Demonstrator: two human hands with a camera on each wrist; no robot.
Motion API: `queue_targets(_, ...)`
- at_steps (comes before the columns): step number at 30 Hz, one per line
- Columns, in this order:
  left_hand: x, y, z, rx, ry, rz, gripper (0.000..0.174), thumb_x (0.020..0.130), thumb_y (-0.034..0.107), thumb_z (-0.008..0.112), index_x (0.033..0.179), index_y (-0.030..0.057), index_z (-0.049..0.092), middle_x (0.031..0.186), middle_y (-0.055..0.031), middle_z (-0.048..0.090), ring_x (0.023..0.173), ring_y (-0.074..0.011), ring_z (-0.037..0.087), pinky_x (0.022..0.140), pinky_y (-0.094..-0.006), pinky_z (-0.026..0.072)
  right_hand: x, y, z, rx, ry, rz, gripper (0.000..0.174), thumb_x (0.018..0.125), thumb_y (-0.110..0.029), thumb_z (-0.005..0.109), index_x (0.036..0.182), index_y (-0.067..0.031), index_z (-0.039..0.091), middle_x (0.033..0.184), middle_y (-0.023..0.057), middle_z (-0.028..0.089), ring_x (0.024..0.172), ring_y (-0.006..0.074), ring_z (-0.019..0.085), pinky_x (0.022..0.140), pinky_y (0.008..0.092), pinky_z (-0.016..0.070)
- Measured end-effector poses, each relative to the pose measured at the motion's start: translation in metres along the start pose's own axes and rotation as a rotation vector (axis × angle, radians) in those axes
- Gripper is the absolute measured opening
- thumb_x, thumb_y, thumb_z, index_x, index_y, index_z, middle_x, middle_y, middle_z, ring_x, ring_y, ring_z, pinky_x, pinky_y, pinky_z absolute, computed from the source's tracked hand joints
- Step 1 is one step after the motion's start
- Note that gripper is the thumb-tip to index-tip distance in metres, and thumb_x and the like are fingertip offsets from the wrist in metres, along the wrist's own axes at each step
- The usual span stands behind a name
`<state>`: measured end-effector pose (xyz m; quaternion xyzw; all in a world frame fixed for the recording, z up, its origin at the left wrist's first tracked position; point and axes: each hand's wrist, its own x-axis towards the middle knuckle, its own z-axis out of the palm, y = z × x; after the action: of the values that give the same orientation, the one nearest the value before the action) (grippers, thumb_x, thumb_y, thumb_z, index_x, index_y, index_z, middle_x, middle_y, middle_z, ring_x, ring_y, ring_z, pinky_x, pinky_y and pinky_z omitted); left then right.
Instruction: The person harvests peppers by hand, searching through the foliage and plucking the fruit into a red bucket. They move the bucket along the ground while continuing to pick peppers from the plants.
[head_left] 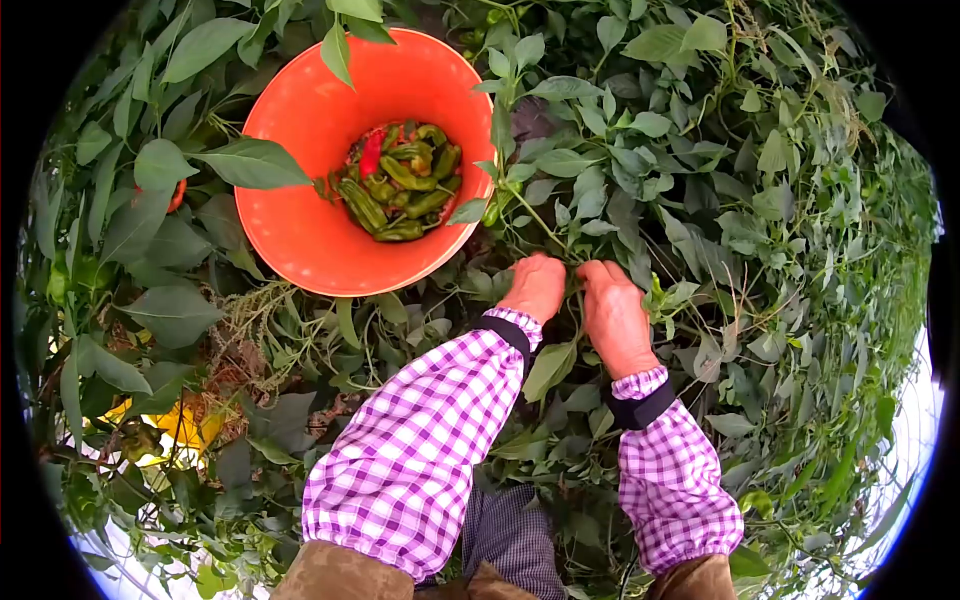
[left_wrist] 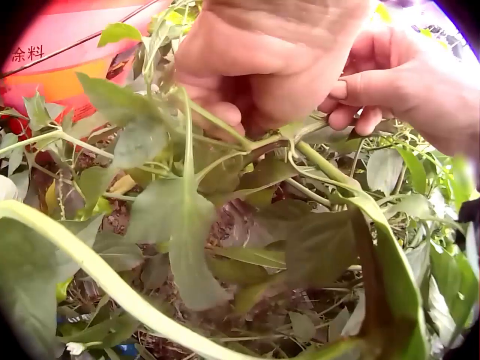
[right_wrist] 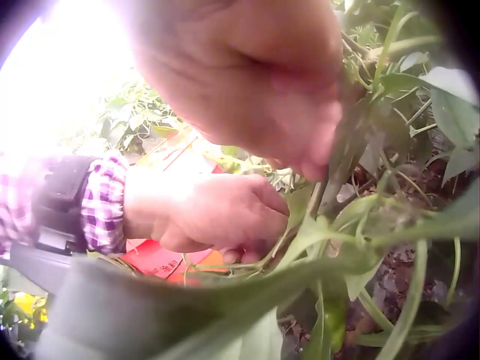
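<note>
Both hands are close together among the pepper plants, right of an orange bucket (head_left: 290, 200) that holds green peppers (head_left: 407, 175) and a red one (head_left: 371, 154). My left hand (head_left: 536, 287) has its fingers curled round a green stem (left_wrist: 262, 142), seen in the left wrist view. Just beside it, my right hand (head_left: 614, 318) curls its fingers at the same branch; in the right wrist view the right hand (right_wrist: 255, 82) is blurred and its fingertips are partly hidden by foliage, so its hold is unclear.
Dense leaves (head_left: 700, 200) surround the hands and bucket. A reddish fruit (head_left: 177, 196) shows left of the bucket, and yellow leaves or flowers (head_left: 187, 427) at the lower left. A large leaf (right_wrist: 172, 307) crosses the lower right wrist view.
</note>
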<state>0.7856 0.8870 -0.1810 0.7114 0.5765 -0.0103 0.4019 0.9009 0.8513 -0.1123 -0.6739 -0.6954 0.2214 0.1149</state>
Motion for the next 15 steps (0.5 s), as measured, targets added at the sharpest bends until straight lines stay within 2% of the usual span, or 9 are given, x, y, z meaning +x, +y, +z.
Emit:
queue_targets(2, 0.005, 0.001, -0.005, -0.041, -0.156, -0.047, 0.018, 0.073, 0.006, 0.059, 0.087, -0.0017, 0.068, 0.094, -0.0250, 0.064, 0.093, -0.0364, 0.063, 0.080, -0.0433, 0.0506, 0.001, 0.000, -0.003, 0.032, -0.044, 0.002, 0.010, 0.082, -0.001, 0.054, 0.092, -0.0026, 0.057, 0.088, 0.0173, 0.060, 0.079, 0.0395, 0.059, 0.067, 0.0449, 0.0488)
queue_targets(6, 0.005, -0.007, 0.008, -0.116, -0.142, -0.126, 0.023, 0.072, 0.006, 0.062, 0.092, -0.0029, 0.067, 0.096, -0.0260, 0.064, 0.096, -0.0391, 0.061, 0.084, -0.0426, 0.0495, -0.001, -0.002, -0.001, 0.158, -0.085, 0.022, 0.010, 0.085, -0.006, 0.055, 0.094, -0.0044, 0.057, 0.091, 0.0162, 0.061, 0.082, 0.0397, 0.059, 0.067, 0.0462, 0.0496)
queue_targets(8, 0.016, -0.027, 0.054, 0.276, -0.242, -0.017, 0.021, 0.071, 0.009, 0.063, 0.088, -0.0041, 0.067, 0.093, -0.0270, 0.063, 0.091, -0.0406, 0.062, 0.081, -0.0438, 0.0500, -0.002, -0.004, -0.002, 0.166, -0.091, 0.045, 0.009, 0.085, -0.008, 0.055, 0.094, -0.0049, 0.058, 0.091, 0.0157, 0.061, 0.082, 0.0391, 0.059, 0.066, 0.0457, 0.0497)
queue_targets(10, -0.009, -0.011, 0.018, -0.166, -0.126, -0.237, 0.019, 0.073, 0.010, 0.061, 0.084, -0.0038, 0.067, 0.085, -0.0270, 0.063, 0.086, -0.0411, 0.062, 0.078, -0.0453, 0.0503, -0.003, -0.006, -0.003, 0.169, -0.095, 0.067, 0.009, 0.086, -0.010, 0.056, 0.094, -0.0054, 0.058, 0.092, 0.0152, 0.062, 0.082, 0.0385, 0.060, 0.066, 0.0452, 0.0499)
queue_targets(11, -0.017, -0.015, 0.020, -0.155, 0.017, -0.144, 0.018, 0.074, 0.012, 0.060, 0.081, -0.0026, 0.066, 0.078, -0.0266, 0.062, 0.081, -0.0417, 0.061, 0.074, -0.0472, 0.0490, -0.004, -0.007, -0.003, 0.175, -0.092, 0.068, 0.009, 0.086, -0.010, 0.056, 0.094, -0.0063, 0.058, 0.091, 0.0145, 0.062, 0.081, 0.0381, 0.060, 0.066, 0.0452, 0.0500)
queue_targets(12, -0.022, -0.017, 0.026, -0.157, 0.017, -0.144, 0.018, 0.074, 0.012, 0.060, 0.081, -0.0026, 0.066, 0.078, -0.0266, 0.062, 0.081, -0.0417, 0.061, 0.074, -0.0472, 0.0490, -0.005, -0.007, -0.004, 0.182, -0.090, 0.067, 0.009, 0.086, -0.010, 0.056, 0.094, -0.0072, 0.058, 0.091, 0.0138, 0.062, 0.081, 0.0377, 0.060, 0.066, 0.0453, 0.0501)
queue_targets(13, -0.026, -0.019, 0.032, -0.284, 0.177, -0.191, 0.017, 0.075, 0.013, 0.061, 0.081, -0.0023, 0.066, 0.076, -0.0252, 0.062, 0.076, -0.0384, 0.063, 0.069, -0.0453, 0.0489, -0.005, -0.006, -0.003, 0.181, -0.092, 0.066, 0.009, 0.086, -0.010, 0.056, 0.094, -0.0072, 0.058, 0.091, 0.0138, 0.062, 0.081, 0.0377, 0.060, 0.066, 0.0453, 0.0501)
queue_targets(14, -0.028, -0.022, 0.037, -0.411, 0.339, -0.237, 0.016, 0.075, 0.013, 0.061, 0.080, -0.0021, 0.066, 0.074, -0.0238, 0.063, 0.072, -0.0351, 0.064, 0.064, -0.0434, 0.0487, -0.006, -0.006, -0.002, 0.187, -0.064, 0.060, 0.010, 0.084, -0.007, 0.057, 0.094, -0.0051, 0.060, 0.090, 0.0146, 0.063, 0.080, 0.0356, 0.061, 0.067, 0.0411, 0.0500)
queue_targets(15, -0.029, -0.028, 0.039, -0.642, 0.372, -0.262, 0.016, 0.079, 0.013, 0.063, 0.080, -0.0024, 0.067, 0.064, -0.0139, 0.062, 0.052, -0.0222, 0.058, 0.050, -0.0336, 0.0430, -0.007, -0.005, -0.001, 0.196, -0.037, 0.053, 0.011, 0.083, -0.004, 0.059, 0.094, -0.0029, 0.061, 0.089, 0.0155, 0.064, 0.080, 0.0336, 0.062, 0.069, 0.0370, 0.0499)
